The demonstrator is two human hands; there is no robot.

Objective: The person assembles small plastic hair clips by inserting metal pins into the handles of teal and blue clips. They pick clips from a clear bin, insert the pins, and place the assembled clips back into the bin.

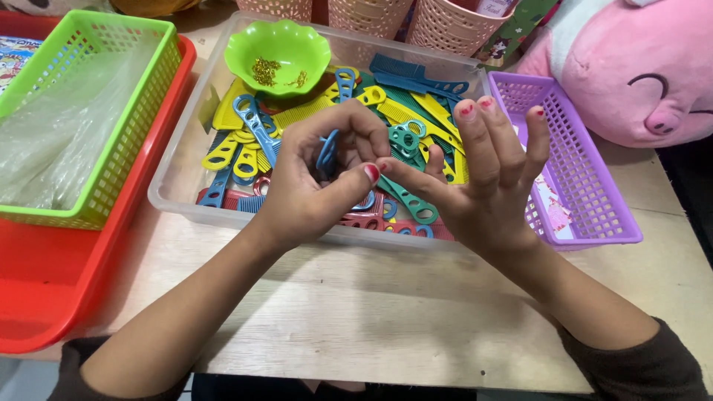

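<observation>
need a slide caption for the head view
Left hand holds a blue comb beside the right hand, over a clear bin of combs.

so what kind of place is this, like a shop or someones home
Probably a small home or shop packing table, though I can't be sure. A clear bin holds many coloured plastic combs, sorting baskets stand around it (green basket, purple basket), and a pink plush toy sits nearby.

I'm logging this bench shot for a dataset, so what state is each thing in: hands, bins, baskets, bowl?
Left hand: curled around a blue plastic comb, over the bin.
Right hand: fingers spread, empty.
Clear plastic bin: open, full of coloured combs.
Green scalloped bowl: upright, holding small gold bits.
Green mesh basket: holding clear plastic bags.
Purple mesh basket: nearly empty, paper inside.
</observation>
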